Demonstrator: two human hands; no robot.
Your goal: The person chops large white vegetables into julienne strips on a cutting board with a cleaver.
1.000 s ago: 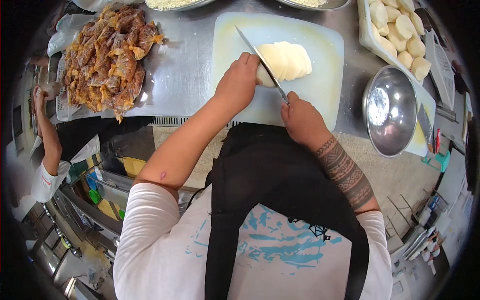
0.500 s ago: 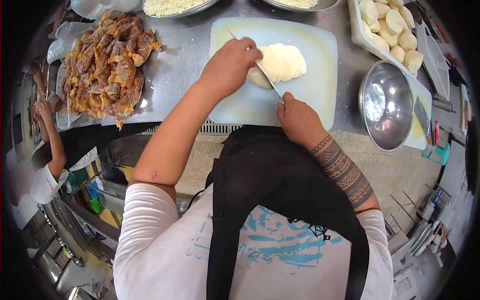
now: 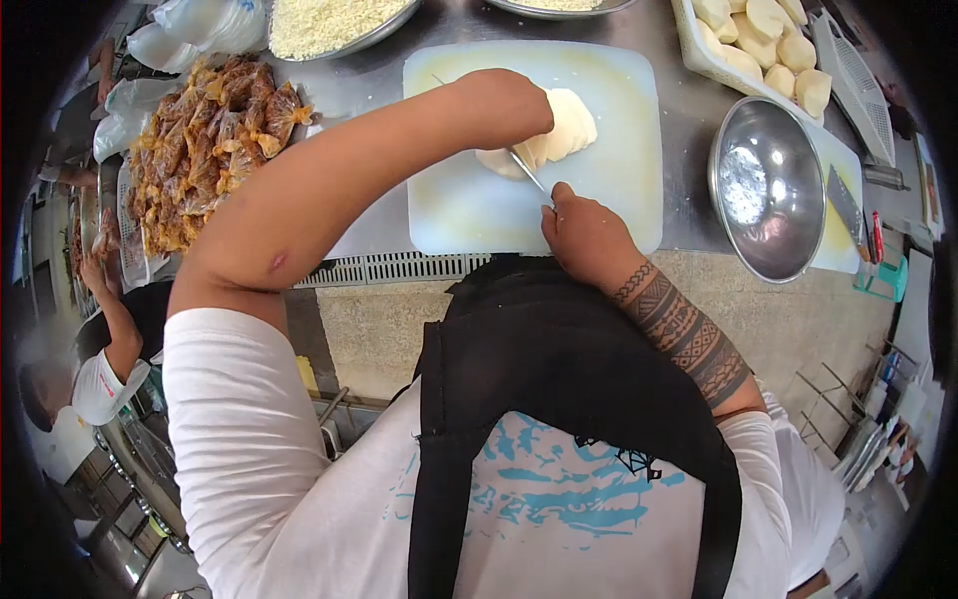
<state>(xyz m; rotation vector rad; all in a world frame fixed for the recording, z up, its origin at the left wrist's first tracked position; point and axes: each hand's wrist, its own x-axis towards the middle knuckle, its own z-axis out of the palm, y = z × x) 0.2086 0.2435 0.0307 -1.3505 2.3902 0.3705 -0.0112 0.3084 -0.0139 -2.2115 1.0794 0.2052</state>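
My right hand (image 3: 594,235) grips a knife (image 3: 527,170) by its handle, which the fingers mostly hide. The blade slants up and left, passing under my left hand (image 3: 507,108). That hand bends over the pale slices with its wrist raised, and its fingers are hidden from view. Peeled potato slices (image 3: 569,125) lie overlapped in a row, showing to the right of the blade. An uncut-looking part (image 3: 499,163) shows to the left of the blade. All of this rests on a white cutting board (image 3: 449,215).
A steel bowl (image 3: 768,190) stands at right, beside a second knife (image 3: 846,205) on another board. Behind is a basket (image 3: 704,62) of peeled potatoes. Brown bagged food (image 3: 215,150) is piled at left. Bowls of pale chopped bits (image 3: 329,25) stand behind. A co-worker (image 3: 105,374) is at far left.
My left elbow has swung outward and my left hand has moved right, over the slices. My right hand stays on the knife handle. The whole view has shifted slightly.
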